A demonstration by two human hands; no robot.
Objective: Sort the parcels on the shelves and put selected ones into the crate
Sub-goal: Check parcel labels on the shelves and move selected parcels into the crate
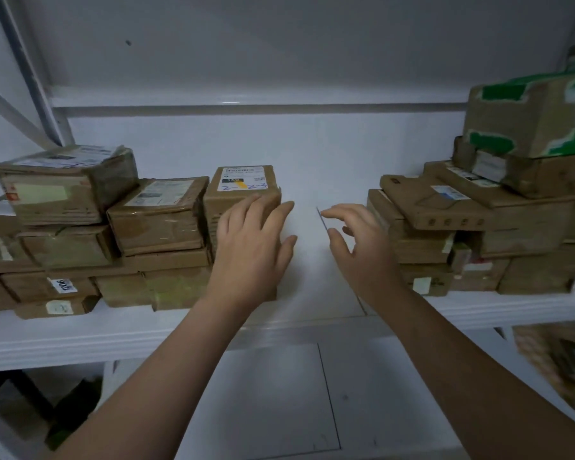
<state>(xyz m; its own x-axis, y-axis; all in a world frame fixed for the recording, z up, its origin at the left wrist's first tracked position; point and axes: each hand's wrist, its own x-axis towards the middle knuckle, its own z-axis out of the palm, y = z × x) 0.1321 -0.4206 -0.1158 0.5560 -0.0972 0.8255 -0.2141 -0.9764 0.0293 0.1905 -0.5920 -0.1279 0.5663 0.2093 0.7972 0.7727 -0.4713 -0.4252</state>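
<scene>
White shelf (329, 167) fills the view, and a lower shelf (263, 410) shows beneath its front edge. On the left of it sits a big heap of brown cardboard parcels (80, 240), stacked several layers deep, some tilted. On the right is a second heap (485, 234), flat boxes laid crosswise, topped by a box with torn green tape (531, 117). Between the heaps runs a bare strip of shelf.

At the inner edge of the left heap stands a tall parcel with a white label (243, 182), blue pen marks scrawled on it, butted against its neighbours. Left hand (251, 247) is up against that parcel's near right corner, fingers (246, 210) straight and spread, laid flat on the cardboard, not wrapped round it.

Right hand (362, 250) hangs over the bare strip, just beside the right heap, thumb and fingers loosely curved and apart, holding nothing. Whether it touches the boxes there, can't tell.
</scene>
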